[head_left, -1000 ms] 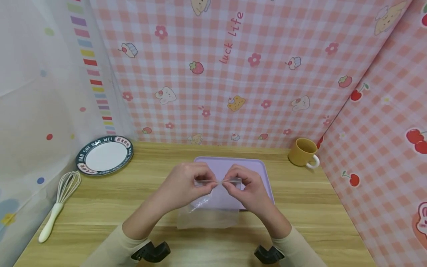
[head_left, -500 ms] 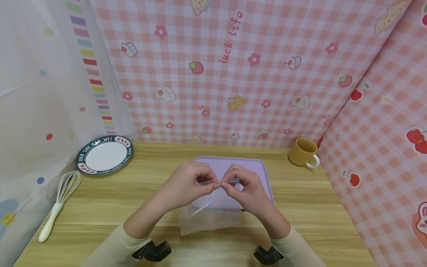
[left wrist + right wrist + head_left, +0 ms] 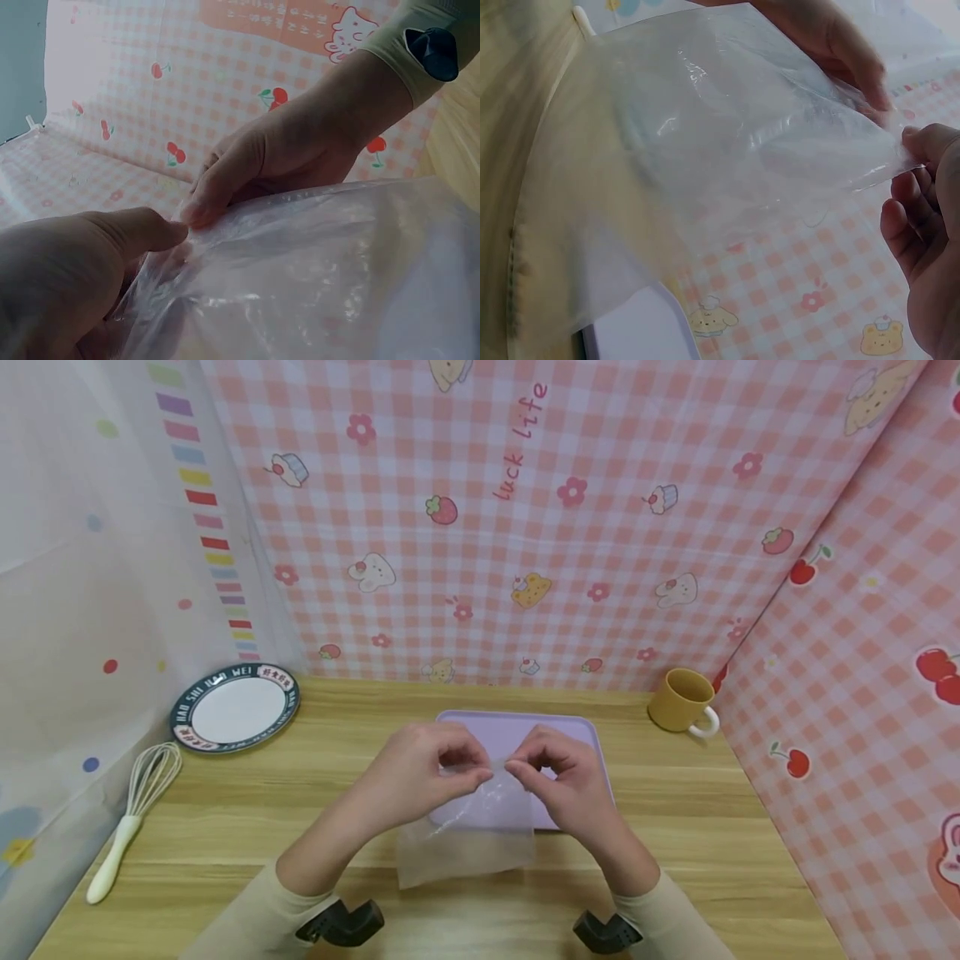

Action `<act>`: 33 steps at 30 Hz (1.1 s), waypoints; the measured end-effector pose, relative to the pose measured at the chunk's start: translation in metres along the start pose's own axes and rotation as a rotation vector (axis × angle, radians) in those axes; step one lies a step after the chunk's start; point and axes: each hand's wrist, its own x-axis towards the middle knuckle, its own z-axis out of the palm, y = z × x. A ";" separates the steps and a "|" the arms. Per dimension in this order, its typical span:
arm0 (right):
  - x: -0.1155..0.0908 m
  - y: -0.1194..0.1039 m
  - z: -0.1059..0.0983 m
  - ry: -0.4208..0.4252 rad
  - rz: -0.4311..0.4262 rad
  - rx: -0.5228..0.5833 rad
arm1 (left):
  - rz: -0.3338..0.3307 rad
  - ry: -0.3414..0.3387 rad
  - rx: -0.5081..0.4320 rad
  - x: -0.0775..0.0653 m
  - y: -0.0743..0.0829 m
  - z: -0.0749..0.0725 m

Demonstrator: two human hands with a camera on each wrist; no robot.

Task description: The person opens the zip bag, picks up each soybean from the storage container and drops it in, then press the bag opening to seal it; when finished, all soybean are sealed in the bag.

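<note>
A clear plastic bag (image 3: 472, 852) hangs from both hands above the lilac tray (image 3: 517, 727), its lower part falling past the tray's front edge. My left hand (image 3: 420, 777) pinches the bag's upper edge between thumb and fingers. Close beside it, my right hand (image 3: 570, 781) pinches the same edge, with a small gap between the two sets of fingertips. Seen from the right wrist, the thin bag (image 3: 720, 120) spreads out from the pinched spot, wrinkled and shiny. In the left wrist view, the right thumb presses on the bag's edge near the left thumb.
A plate with a dark lettered rim (image 3: 182, 714) lies at the back left of the wooden table (image 3: 712, 860). In front of it rests a whisk (image 3: 129, 831) with a pale handle. The yellow mug (image 3: 678, 702) stands at the back right, near the checked cloth walls.
The right fingertips have moved slightly right, away from the left ones. The folded strip of bag at the right fingers is no longer visible, and the bag's hanging part has shifted a little left.
</note>
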 end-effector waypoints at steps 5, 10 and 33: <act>0.000 0.000 0.003 -0.017 0.002 -0.003 | -0.003 0.002 -0.007 0.001 0.004 0.001; -0.002 0.001 0.003 0.001 0.017 0.009 | -0.008 0.015 -0.021 0.001 0.003 0.002; 0.001 0.000 0.008 0.006 -0.131 -0.057 | -0.066 -0.030 -0.188 0.003 0.003 0.003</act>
